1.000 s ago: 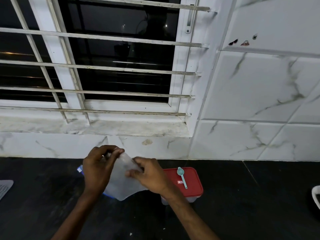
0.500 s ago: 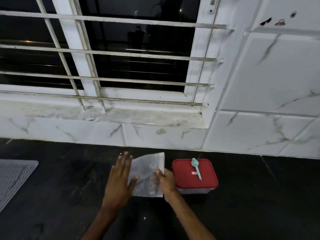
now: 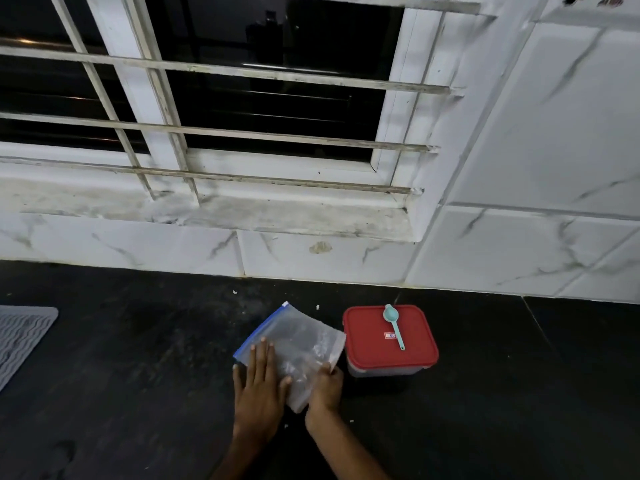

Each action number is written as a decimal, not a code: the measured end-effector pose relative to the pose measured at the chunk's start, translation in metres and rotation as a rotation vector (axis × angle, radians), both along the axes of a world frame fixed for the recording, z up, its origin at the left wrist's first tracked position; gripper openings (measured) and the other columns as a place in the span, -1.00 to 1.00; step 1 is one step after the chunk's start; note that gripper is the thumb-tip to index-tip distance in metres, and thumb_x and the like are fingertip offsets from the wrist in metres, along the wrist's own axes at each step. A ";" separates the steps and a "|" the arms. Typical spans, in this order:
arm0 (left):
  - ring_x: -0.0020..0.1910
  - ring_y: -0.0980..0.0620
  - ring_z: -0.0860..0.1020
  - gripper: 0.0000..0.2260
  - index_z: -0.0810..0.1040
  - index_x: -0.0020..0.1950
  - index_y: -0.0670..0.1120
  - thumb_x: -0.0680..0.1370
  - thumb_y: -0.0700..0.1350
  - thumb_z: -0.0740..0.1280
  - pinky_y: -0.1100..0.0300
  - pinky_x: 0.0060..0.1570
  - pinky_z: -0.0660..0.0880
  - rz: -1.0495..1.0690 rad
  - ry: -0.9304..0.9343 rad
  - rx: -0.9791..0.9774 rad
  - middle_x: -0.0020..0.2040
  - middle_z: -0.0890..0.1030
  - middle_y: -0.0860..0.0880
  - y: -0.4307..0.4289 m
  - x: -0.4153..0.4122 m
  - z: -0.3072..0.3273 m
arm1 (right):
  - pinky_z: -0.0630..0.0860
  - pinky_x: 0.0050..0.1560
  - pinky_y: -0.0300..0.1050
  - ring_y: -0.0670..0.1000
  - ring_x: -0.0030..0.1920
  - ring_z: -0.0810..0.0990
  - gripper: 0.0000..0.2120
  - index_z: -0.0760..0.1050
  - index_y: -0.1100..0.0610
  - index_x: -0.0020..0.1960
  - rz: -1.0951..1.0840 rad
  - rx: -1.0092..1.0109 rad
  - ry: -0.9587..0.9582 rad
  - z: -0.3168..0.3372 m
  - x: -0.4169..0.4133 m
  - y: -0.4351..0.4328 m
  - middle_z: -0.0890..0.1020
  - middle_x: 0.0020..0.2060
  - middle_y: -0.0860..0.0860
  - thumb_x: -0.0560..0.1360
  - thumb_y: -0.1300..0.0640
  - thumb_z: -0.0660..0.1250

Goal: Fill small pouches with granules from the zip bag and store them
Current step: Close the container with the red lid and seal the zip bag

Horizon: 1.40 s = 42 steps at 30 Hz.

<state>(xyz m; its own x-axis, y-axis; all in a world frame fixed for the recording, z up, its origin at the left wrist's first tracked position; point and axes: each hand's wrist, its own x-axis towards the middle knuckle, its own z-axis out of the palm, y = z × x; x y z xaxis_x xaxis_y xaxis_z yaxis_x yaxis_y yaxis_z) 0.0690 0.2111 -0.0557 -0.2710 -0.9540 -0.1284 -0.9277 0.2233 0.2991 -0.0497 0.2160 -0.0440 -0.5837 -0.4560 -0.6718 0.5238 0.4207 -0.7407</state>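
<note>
At the bottom centre of the frame, a person's left hand point(image 3: 258, 382) lies open and flat, palm down, on a clear zip bag point(image 3: 298, 344) resting on the dark surface point(image 3: 138, 375), while the right hand point(image 3: 325, 382) pinches the bag's lower right edge between closed fingers. The bag's blue zip strip point(image 3: 258, 330) runs along its left side; whether it is sealed cannot be told. Just right of the bag stands a red-lidded container point(image 3: 389, 341), a small teal scoop point(image 3: 394, 325) lying on its lid. A grey ribbed mat point(image 3: 20, 337) shows at the left edge. No small pouches are visible. Pressing evenly toward the zip while anchoring the corner would likely keep granules from bunching. Behind, white marbled tiles point(image 3: 311, 254) rise to a barred window point(image 3: 242, 98) in the upper left.
</note>
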 end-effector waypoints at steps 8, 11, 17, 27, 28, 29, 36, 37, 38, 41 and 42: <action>0.56 -0.03 -0.29 -0.21 -0.14 0.57 0.21 0.34 0.40 -0.31 -0.25 0.47 -0.18 -0.115 0.021 0.242 0.55 -0.33 0.03 -0.020 -0.003 -0.005 | 0.60 -0.16 -0.11 -0.01 -0.19 0.64 -0.79 0.47 -0.10 0.09 0.958 0.171 -0.316 0.064 0.017 0.053 0.65 -0.06 0.03 0.59 -0.16 0.16; 0.54 -0.03 -0.33 -0.33 -0.27 0.53 0.27 0.44 0.40 -0.24 -0.17 0.44 -0.29 -0.244 -0.092 0.170 0.52 -0.40 0.05 -0.029 0.012 -0.016 | 0.59 0.00 -0.04 -0.13 -0.17 0.61 -0.78 0.55 -0.04 0.07 1.246 0.042 0.403 0.078 -0.024 0.066 0.66 -0.08 -0.06 0.55 -0.11 0.24; 0.56 -0.12 0.07 -0.42 -0.14 0.58 0.21 0.60 0.32 -0.09 -0.23 0.45 -0.13 -0.370 -0.235 0.124 0.61 -0.04 -0.01 -0.050 0.026 -0.016 | 0.28 0.43 0.03 -0.06 0.44 0.27 -0.46 0.36 -0.04 0.39 0.731 -0.145 1.369 0.121 -0.143 0.046 0.34 0.42 -0.09 0.55 -0.30 0.03; 0.54 -0.05 -0.21 -0.33 -0.19 0.58 0.04 0.52 0.26 -0.18 -0.14 0.50 -0.06 -0.428 -0.251 0.186 0.54 -0.27 -0.02 -0.088 0.003 0.010 | 0.00 0.35 0.51 0.14 0.54 -0.21 -0.30 -0.17 -0.28 0.51 0.933 0.329 1.321 0.063 -0.176 0.013 -0.10 0.55 -0.12 0.46 -0.45 -0.04; 0.51 0.00 -0.29 -0.34 -0.24 0.58 0.05 0.55 0.29 -0.15 -0.12 0.51 -0.11 -0.402 -0.229 0.212 0.52 -0.33 0.02 -0.087 0.002 0.008 | 0.03 0.36 0.49 0.15 0.54 -0.20 -0.30 -0.16 -0.26 0.52 0.898 0.343 1.317 0.063 -0.169 0.010 -0.10 0.56 -0.12 0.47 -0.44 -0.04; 0.51 0.02 -0.30 -0.34 -0.26 0.58 0.05 0.59 0.28 -0.09 -0.11 0.51 -0.12 -0.388 -0.238 0.211 0.52 -0.34 0.03 -0.086 0.001 0.006 | 0.05 0.36 0.47 0.16 0.54 -0.20 -0.30 -0.16 -0.24 0.52 0.878 0.359 1.308 0.062 -0.163 0.005 -0.10 0.56 -0.10 0.48 -0.43 -0.04; 0.58 -0.04 -0.22 -0.31 -0.29 0.58 0.02 0.63 0.24 0.03 -0.13 0.51 -0.11 -0.348 -0.255 0.203 0.56 -0.31 0.01 -0.085 -0.009 0.008 | -0.01 0.34 0.51 0.20 0.54 -0.20 -0.32 -0.19 -0.15 0.55 0.844 0.410 1.292 0.062 -0.139 -0.026 -0.11 0.56 -0.04 0.53 -0.36 -0.07; 0.58 -0.04 -0.21 -0.30 -0.28 0.58 0.02 0.61 0.27 0.00 -0.13 0.51 -0.11 -0.344 -0.264 0.211 0.56 -0.32 0.02 -0.086 -0.010 0.008 | -0.03 0.34 0.52 0.20 0.54 -0.20 -0.32 -0.20 -0.14 0.55 0.845 0.411 1.286 0.061 -0.139 -0.030 -0.12 0.56 -0.03 0.53 -0.35 -0.06; 0.59 -0.05 -0.21 -0.29 -0.28 0.58 0.03 0.59 0.30 -0.03 -0.13 0.51 -0.10 -0.345 -0.267 0.212 0.56 -0.32 0.02 -0.088 -0.010 0.007 | -0.05 0.33 0.53 0.20 0.54 -0.21 -0.32 -0.21 -0.14 0.55 0.840 0.410 1.292 0.060 -0.139 -0.031 -0.14 0.56 -0.02 0.54 -0.34 -0.05; 0.58 -0.04 -0.21 -0.30 -0.29 0.58 0.01 0.61 0.27 -0.01 -0.13 0.51 -0.10 -0.341 -0.295 0.212 0.59 -0.29 0.00 -0.092 -0.012 0.008 | -0.08 0.32 0.55 0.17 0.54 -0.20 -0.32 -0.27 -0.14 0.54 0.833 0.376 1.382 0.061 -0.140 -0.032 -0.18 0.56 0.00 0.56 -0.31 -0.04; 0.58 -0.04 -0.21 -0.29 -0.28 0.58 0.00 0.60 0.28 -0.03 -0.13 0.51 -0.10 -0.343 -0.294 0.197 0.58 -0.29 0.00 -0.094 -0.012 0.009 | -0.11 0.32 0.55 0.16 0.54 -0.18 -0.33 -0.26 -0.14 0.54 0.844 0.354 1.430 0.061 -0.141 -0.034 -0.18 0.56 -0.01 0.56 -0.31 -0.06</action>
<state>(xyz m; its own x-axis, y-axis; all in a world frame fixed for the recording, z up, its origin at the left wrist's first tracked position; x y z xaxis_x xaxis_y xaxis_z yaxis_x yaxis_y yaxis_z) 0.0567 0.1173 -0.0466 -0.4901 -0.7663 -0.4155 -0.8623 0.4958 0.1028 -0.1902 0.1825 0.0168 -0.4600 -0.8879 0.0085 -0.8701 0.4488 -0.2034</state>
